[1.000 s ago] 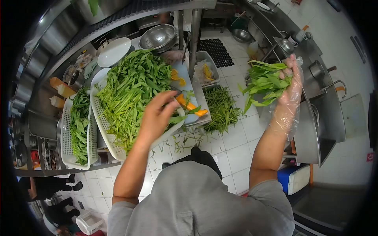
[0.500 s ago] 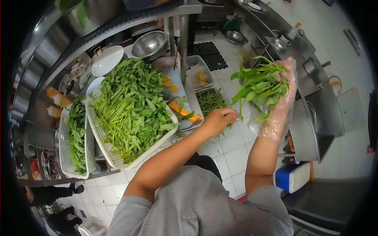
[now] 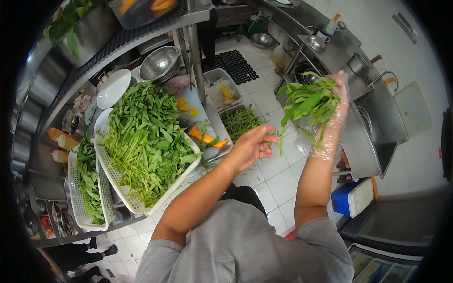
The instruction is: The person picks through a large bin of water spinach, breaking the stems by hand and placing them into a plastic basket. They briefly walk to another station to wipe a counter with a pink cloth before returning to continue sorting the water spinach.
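My right hand [image 3: 339, 96], in a clear plastic glove, grips a bunch of leafy greens [image 3: 309, 101] whose leaves hang to the left. My bare left hand [image 3: 255, 147] is held palm up in front of me, fingers loosely apart, with nothing visible in it. Left of it stands a white perforated basket [image 3: 130, 200] heaped with long-stemmed leafy greens [image 3: 151, 137]. Another white basket [image 3: 106, 207] beside it holds more greens. Beyond my left hand, cut green stems [image 3: 243, 120] fill a container low down near the floor.
A long orange object [image 3: 207, 137] lies on the counter edge near a blue-grey board [image 3: 202, 111]. Behind are a metal colander [image 3: 160, 63] and a white plate [image 3: 114, 88]. A steel sink [image 3: 384, 118] is at right, above a blue cooler [image 3: 343, 200]. Another person's legs [image 3: 82, 254] show at lower left.
My left hand has turned from a closed pinch to loosely spread fingers and shifted slightly left. The right hand still holds the greens. The view has shifted a little.
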Available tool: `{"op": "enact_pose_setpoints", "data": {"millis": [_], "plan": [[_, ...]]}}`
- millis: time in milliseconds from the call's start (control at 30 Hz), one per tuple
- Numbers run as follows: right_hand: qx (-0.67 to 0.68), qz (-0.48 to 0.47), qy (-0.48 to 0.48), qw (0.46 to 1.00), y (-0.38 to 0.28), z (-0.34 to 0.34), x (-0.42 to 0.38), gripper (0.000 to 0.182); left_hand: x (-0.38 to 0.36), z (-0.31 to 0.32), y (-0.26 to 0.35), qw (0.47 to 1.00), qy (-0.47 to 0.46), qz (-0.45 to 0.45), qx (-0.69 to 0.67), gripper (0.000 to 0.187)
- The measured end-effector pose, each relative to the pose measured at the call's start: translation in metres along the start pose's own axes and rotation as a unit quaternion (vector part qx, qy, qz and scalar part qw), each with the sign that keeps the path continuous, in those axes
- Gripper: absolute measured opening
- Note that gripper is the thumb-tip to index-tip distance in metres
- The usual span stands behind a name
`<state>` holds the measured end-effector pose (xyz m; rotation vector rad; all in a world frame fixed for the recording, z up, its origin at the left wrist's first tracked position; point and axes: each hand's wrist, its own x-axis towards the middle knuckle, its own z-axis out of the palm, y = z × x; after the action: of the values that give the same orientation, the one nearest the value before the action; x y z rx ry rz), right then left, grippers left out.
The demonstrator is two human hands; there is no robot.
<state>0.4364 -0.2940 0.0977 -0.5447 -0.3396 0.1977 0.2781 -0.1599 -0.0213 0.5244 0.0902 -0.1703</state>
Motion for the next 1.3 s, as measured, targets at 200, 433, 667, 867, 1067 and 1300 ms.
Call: {"op": "enact_pose_setpoints", "data": {"millis": [200,433,667,867,1067,1300], "plan": [[0.001,0.006,-0.031,0.999,0.01,-0.003,-0.002,0.025,0.004,0.015,-0.014,0.953,0.0,-0.023,0.304,0.048],[0.045,0.036,0.025,0.998,0.021,0.009,-0.012,0.014,0.028,0.014,-0.032,0.877,0.181,0.138,0.423,0.054],[0.076,0.062,-0.029,0.995,0.028,0.007,-0.014,0.013,0.041,-0.008,-0.012,0.639,0.196,0.302,0.68,0.052],[0.056,0.033,-0.049,0.997,0.005,-0.012,0.005,0.017,0.037,-0.018,-0.031,0.866,0.052,0.162,0.471,0.058],[0.063,0.036,-0.038,0.997,0.014,0.004,-0.004,0.011,0.047,0.005,-0.02,0.694,0.13,0.369,0.605,0.055],[0.042,0.04,-0.037,0.998,0.018,0.029,-0.011,0.017,0.043,0.004,-0.016,0.909,0.062,0.102,0.399,0.029]]}}
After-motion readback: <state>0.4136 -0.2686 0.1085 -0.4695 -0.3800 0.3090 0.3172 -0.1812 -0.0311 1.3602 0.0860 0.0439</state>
